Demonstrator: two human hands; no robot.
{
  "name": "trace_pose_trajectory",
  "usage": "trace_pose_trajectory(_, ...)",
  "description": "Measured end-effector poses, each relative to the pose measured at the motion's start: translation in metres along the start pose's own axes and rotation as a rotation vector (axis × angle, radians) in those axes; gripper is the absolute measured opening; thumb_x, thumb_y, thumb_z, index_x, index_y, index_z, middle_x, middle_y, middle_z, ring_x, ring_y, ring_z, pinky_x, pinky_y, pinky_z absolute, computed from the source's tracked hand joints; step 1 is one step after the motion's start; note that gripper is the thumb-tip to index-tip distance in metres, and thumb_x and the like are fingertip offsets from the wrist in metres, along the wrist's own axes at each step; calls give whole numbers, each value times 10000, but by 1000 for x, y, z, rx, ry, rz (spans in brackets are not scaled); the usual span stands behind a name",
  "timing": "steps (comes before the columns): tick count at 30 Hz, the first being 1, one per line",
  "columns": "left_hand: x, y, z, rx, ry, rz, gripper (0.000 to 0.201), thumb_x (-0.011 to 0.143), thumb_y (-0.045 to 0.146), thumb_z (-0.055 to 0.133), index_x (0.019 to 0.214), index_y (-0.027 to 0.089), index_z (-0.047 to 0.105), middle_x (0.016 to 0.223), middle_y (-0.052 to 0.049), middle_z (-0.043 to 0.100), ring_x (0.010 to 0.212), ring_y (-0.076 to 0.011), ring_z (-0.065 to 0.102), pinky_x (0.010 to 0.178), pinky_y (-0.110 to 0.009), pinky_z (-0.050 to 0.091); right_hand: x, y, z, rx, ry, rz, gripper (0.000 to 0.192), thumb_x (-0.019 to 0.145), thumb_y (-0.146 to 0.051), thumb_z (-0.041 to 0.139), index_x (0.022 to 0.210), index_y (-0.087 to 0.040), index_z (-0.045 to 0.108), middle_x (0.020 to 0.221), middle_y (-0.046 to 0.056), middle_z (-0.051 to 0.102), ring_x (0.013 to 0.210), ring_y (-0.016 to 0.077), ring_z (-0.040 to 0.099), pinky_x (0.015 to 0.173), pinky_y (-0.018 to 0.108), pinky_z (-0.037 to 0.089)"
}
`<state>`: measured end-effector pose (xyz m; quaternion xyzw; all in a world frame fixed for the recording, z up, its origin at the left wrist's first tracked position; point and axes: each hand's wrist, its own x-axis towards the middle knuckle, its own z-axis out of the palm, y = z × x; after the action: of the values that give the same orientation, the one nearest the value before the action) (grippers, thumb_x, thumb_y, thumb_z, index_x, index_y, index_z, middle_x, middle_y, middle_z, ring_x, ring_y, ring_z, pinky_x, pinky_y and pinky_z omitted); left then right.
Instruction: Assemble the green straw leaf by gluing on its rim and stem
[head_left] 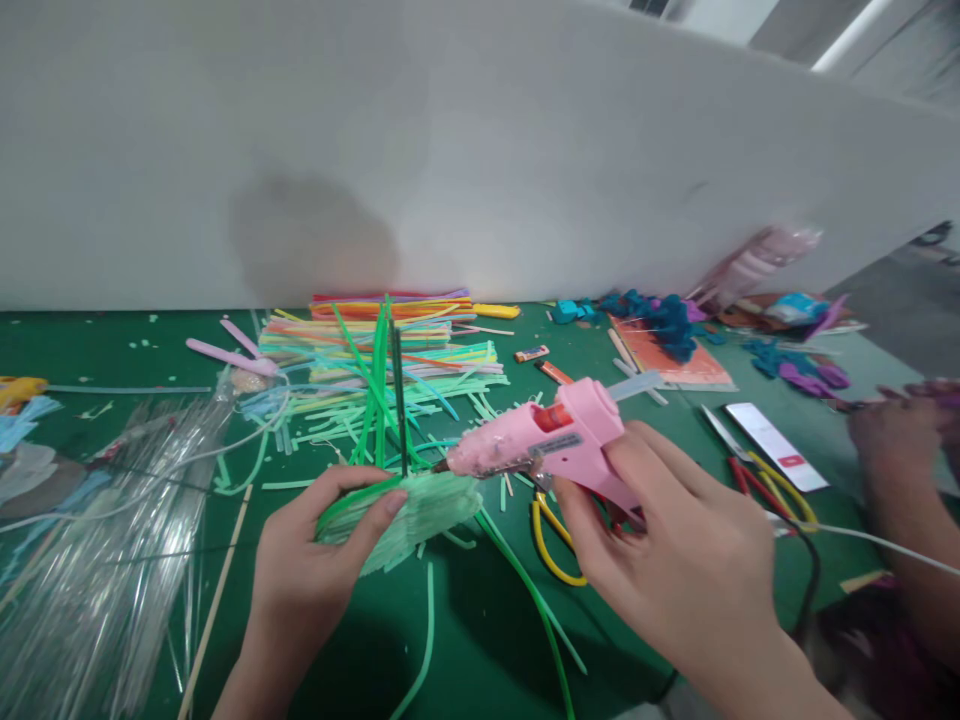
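My left hand [322,560] pinches a pale green piece of pipe cleaners laid side by side [431,515], with a brighter green edge along its top. Around my right hand's [675,560] fingers is the handle of a pink glue gun [540,435], a clear glue stick poking out of its back. The gun's nozzle points left and sits at the top edge of the green piece; whether it touches cannot be made out. Behind the piece rise several bright green pipe cleaners [379,390] and one dark stem [398,400].
Bundles of coloured pipe cleaners [390,350] lie against the white wall. Clear plastic sleeves [142,560] spread at left. Yellow-handled pliers [551,540], scissors [780,490] and a phone [776,445] lie at right. Another person's hand [900,440] rests at the far right.
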<state>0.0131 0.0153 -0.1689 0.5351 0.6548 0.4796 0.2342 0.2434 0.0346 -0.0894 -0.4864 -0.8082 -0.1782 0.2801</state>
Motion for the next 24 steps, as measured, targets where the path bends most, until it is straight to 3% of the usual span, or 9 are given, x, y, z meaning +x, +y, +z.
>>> trace_pose_trajectory(24,3,-3,-2,69,-8,-2,264,744,505,757,813,252,731,766,19,729,718,-182,696,729,-252,560,-8,8,-6,-6,29,50,240,865,-146,620,738,-215,429,642,-41,474,515,94,426,479,246,327)
